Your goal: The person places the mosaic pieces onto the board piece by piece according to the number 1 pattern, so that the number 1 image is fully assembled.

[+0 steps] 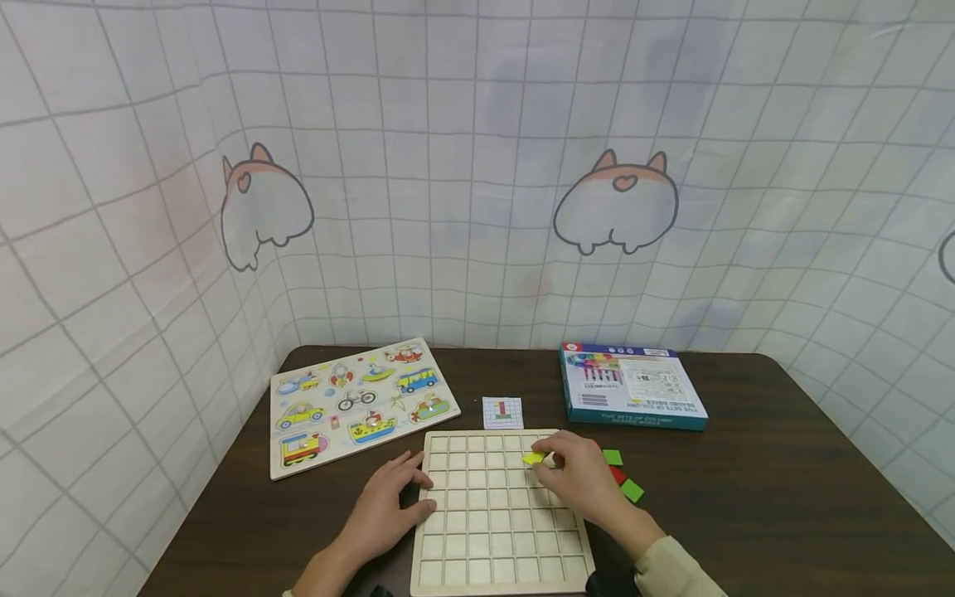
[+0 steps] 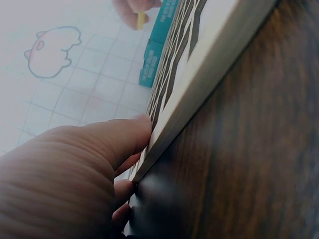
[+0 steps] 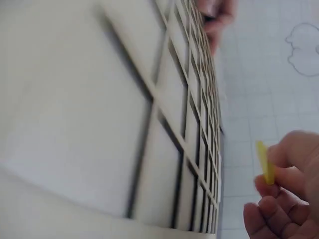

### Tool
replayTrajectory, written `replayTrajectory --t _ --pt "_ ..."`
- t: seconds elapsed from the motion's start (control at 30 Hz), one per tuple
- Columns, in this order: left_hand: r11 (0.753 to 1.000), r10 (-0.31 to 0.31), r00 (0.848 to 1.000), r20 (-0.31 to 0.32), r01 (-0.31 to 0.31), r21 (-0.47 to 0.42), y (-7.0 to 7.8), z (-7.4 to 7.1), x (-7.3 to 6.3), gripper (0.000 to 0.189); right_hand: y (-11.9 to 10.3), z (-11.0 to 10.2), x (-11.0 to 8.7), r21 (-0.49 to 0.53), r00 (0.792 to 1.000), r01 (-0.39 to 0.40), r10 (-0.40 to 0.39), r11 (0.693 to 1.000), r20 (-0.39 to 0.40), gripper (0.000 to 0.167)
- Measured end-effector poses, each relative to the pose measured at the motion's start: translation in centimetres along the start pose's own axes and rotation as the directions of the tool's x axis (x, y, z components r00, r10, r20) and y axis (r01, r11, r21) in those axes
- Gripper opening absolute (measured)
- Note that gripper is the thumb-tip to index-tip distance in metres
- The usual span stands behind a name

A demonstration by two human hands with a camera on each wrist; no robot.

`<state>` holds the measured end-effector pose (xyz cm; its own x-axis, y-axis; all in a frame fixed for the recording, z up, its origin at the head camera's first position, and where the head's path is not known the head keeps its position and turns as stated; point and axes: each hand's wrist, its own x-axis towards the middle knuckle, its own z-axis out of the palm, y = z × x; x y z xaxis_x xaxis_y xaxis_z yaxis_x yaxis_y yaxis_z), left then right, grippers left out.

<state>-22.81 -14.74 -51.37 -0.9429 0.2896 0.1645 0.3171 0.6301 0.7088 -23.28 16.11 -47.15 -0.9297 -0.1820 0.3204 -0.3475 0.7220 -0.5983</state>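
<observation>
At the left of the head view, a picture puzzle board (image 1: 339,442) is lying tilted on the dark table (image 1: 783,464), showing vehicles such as a car, a bus and a boat. Just below and right of it, the left hand (image 1: 388,504) is resting against the left edge of the pale grid board (image 1: 488,522), its thumb and fingers touching the rim in a loose, unclenched way. The grid board is filling the lower middle of the frame, and a small printed card (image 1: 503,413) is lying just above its top edge. Over the grid's upper right part, the right hand (image 1: 582,473) is pinching a yellow tile (image 1: 533,458) between thumb and fingertips; the right wrist view is showing the tile apart from the board. Right of that hand, green tiles (image 1: 632,491) and a red tile (image 1: 617,475) are lying close together. Behind them, toward the upper right of the table, a flat printed box (image 1: 634,388) is resting.
</observation>
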Motion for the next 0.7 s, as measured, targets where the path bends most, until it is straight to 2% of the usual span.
replayTrajectory --t 0.17,0.33,0.5,0.7 --pt "1.000 -0.006 1.000 -0.002 0.006 -0.001 0.0 -0.1 0.0 0.014 -1.2 -0.3 0.9 -0.001 0.999 0.049 -0.049 0.999 -0.003 0.022" --pt "1.000 0.007 1.000 0.010 -0.007 0.002 -0.1 -0.2 -0.1 0.013 -2.0 0.0 1.6 0.044 0.998 0.055 -0.056 0.998 0.029 0.022" --pt "1.000 0.020 1.000 0.019 -0.020 -0.003 -0.2 -0.2 -0.2 0.013 -1.7 1.2 2.2 0.103 0.996 0.047 -0.055 0.994 0.075 0.022" --pt "1.000 0.022 0.999 0.028 -0.022 -0.012 -0.3 -0.1 0.0 0.013 -1.2 2.8 2.6 0.151 0.986 0.092 -0.111 0.984 0.123 0.023"
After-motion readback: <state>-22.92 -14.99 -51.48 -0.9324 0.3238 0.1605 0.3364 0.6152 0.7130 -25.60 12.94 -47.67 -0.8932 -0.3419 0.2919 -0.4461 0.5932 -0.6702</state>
